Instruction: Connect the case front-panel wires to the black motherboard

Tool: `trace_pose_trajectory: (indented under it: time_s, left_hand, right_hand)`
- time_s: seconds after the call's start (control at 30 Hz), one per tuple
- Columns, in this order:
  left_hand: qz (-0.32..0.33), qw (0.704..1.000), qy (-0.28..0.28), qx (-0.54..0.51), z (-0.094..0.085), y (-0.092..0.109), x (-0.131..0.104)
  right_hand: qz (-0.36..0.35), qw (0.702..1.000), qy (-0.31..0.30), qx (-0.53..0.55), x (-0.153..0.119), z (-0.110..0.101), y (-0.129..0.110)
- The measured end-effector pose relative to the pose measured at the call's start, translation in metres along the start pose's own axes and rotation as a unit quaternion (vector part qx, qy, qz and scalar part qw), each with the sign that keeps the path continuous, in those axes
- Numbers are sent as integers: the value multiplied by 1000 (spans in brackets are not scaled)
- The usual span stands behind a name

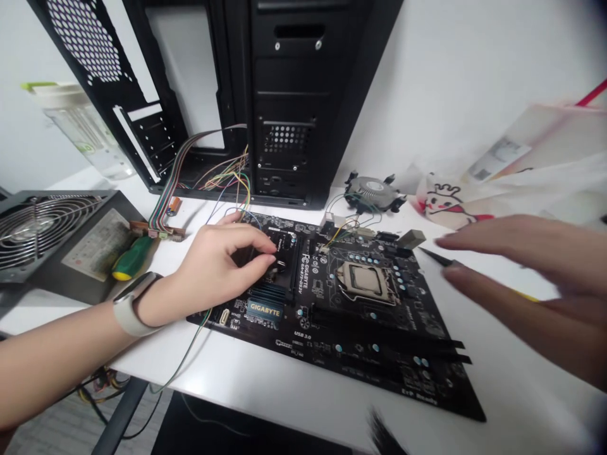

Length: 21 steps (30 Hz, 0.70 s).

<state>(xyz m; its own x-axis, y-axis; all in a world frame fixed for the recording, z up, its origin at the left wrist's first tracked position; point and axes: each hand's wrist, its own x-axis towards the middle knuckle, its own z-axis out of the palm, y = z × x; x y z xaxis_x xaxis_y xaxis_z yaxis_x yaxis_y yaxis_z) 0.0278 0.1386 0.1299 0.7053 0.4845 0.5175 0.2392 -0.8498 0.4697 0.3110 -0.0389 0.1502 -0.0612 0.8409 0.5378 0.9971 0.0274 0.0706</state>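
My left hand (pixel 225 262), with a watch (pixel 137 300) on its wrist, rests over the left part of a black Gigabyte motherboard (pixel 317 354). Its thumb and index finger are pinched close together above the slots; anything between them is too small to make out. Blue and green wires pass near this hand. My right hand (pixel 535 278) hovers past the board's right edge, thumb and fingers apart. Behind its thumb shows a slim dark pointed tool (pixel 436 257), partly hidden. A processor (pixel 365 280) sits in the board's socket.
A black computer case (pixel 294 82) stands at the back, wires trailing out. Left of the board are a power supply (pixel 95 246), a green screwdriver (pixel 133 259) and a plastic bottle (pixel 90 133). A CPU cooler (pixel 372 189) and a printed bag (pixel 446 202) lie behind the board.
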Motion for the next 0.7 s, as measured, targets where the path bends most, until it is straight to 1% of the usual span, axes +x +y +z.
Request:
trace_pose_trajectory:
  time_s: [0.03, 0.07, 0.1, 0.17, 0.27, 0.37, 0.43, 0.57, 0.7]
  left_hand:
    - [-11, 1000, -2, -2, 0, 0, 0]
    - [-24, 1000, -5, -2, 1, -1, 1]
    - [-38, 999, -9, 0, 1, -2, 2]
    - [-60, 998, -23, 8, 2, -4, 4]
    - [-51, 996, -75, 18, 2, -5, 5]
    - [-37, 987, -153, 29, 1, -1, 2]
    - [-38, 982, -182, 45, 2, 2, -1]
    - [-37, 979, -192, 54, 4, 4, -5]
    - [-63, 979, -191, 19, 4, 3, -3]
  right_hand:
    - [-51, 998, -8, 27, 12, 1, -12]
    - [-99, 994, 2, 51, 24, 4, -23]
    - [-132, 988, 6, 78, 36, 8, -32]
    - [-157, 979, -7, 128, 54, 17, -46]
    - [-177, 968, -58, 168, 72, 28, -57]
    - [-192, 961, -83, 181, 80, 32, -60]
    - [-194, 962, -81, 176, 81, 33, -59]
    - [-191, 964, -64, 171, 79, 34, -52]
    - [-182, 967, -50, 169, 78, 33, -46]
